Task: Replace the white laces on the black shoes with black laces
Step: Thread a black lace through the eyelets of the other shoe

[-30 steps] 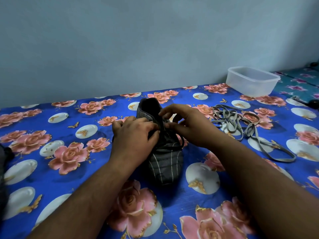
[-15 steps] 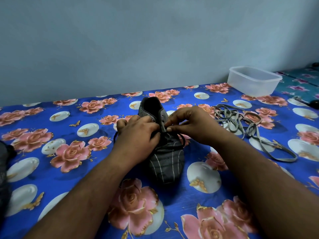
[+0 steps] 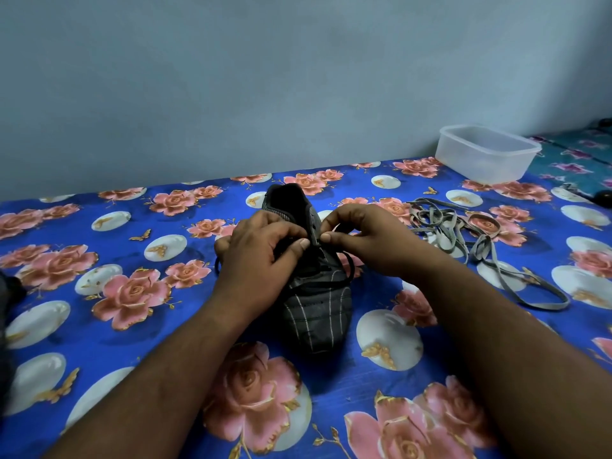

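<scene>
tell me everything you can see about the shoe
The shoe is black, cloth-like, with thin pale stripes across its toe. It lies on the floral sheet, toe toward the camera, its open collar toward the wall. A black lace crosses its front. The left hand and right hand pinch the lace near the top eyelets.

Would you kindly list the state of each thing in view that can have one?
Black shoe: upright on the cloth, toe toward the camera, partly laced in black.
Black lace: threaded through the shoe, pinched near the top eyelets.
White laces: off the shoe, loose in a tangle to its right.
Plastic container: open, no lid on it.
Left hand: pinching the lace.
Right hand: pinching the lace.
</scene>
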A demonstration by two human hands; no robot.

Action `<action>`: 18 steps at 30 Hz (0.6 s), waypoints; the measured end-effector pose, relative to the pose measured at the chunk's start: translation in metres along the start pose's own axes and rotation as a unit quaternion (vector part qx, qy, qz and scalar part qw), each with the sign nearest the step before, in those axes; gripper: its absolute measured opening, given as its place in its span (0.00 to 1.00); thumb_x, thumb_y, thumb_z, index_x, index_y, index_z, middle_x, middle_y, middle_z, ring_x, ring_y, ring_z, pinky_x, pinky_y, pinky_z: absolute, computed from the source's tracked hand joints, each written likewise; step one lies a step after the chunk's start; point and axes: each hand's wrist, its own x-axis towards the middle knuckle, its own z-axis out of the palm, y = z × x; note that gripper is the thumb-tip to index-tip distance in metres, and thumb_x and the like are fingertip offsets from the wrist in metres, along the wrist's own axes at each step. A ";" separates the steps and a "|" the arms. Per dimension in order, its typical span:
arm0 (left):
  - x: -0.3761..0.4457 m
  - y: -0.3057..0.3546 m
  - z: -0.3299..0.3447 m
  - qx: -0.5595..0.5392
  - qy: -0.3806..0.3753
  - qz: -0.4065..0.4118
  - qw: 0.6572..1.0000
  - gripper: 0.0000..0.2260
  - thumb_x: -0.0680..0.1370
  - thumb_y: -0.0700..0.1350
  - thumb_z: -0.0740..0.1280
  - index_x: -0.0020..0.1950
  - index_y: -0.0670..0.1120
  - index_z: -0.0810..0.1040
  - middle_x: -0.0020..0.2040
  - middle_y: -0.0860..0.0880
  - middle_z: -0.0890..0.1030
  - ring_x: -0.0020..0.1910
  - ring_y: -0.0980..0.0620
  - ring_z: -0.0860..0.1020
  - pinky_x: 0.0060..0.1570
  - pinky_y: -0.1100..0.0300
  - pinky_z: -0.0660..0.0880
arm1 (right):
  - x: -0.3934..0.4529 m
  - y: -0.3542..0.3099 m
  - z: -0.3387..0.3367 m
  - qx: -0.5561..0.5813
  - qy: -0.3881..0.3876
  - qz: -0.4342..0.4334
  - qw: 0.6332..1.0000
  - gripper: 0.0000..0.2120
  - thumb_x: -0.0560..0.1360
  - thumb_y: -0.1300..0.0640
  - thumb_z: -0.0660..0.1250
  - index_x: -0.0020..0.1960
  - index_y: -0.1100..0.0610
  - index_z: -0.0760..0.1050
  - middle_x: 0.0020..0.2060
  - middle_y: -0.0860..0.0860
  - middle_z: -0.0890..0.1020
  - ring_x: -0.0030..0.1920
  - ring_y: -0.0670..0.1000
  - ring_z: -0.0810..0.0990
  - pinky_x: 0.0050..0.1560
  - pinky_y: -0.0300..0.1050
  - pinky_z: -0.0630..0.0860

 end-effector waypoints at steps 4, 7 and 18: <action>-0.004 -0.019 -0.009 -0.114 -0.021 -0.011 0.993 0.12 0.78 0.60 0.64 0.61 0.62 0.76 0.57 0.61 0.73 0.59 0.58 0.73 0.64 0.52 0.70 | 0.001 0.012 -0.013 0.085 0.024 0.063 0.994 0.02 0.81 0.58 0.68 0.50 0.54 0.78 0.40 0.51 0.83 0.41 0.48 0.81 0.49 0.52 0.80; -0.005 -0.034 -0.016 -0.152 -0.068 -0.048 0.985 0.08 0.81 0.51 0.68 0.59 0.58 0.74 0.57 0.59 0.74 0.53 0.61 0.75 0.57 0.64 0.71 | 0.004 0.024 -0.026 0.177 0.108 0.108 0.972 0.03 0.83 0.59 0.65 0.50 0.55 0.76 0.47 0.57 0.83 0.41 0.50 0.81 0.46 0.53 0.81; -0.003 -0.045 -0.029 -0.216 -0.109 -0.060 0.968 0.03 0.79 0.43 0.71 0.47 0.47 0.79 0.37 0.56 0.81 0.34 0.62 0.74 0.36 0.69 0.70 | 0.002 0.037 -0.032 -0.057 0.165 0.043 0.984 0.10 0.77 0.50 0.73 0.58 0.47 0.79 0.52 0.44 0.80 0.50 0.36 0.76 0.51 0.29 0.69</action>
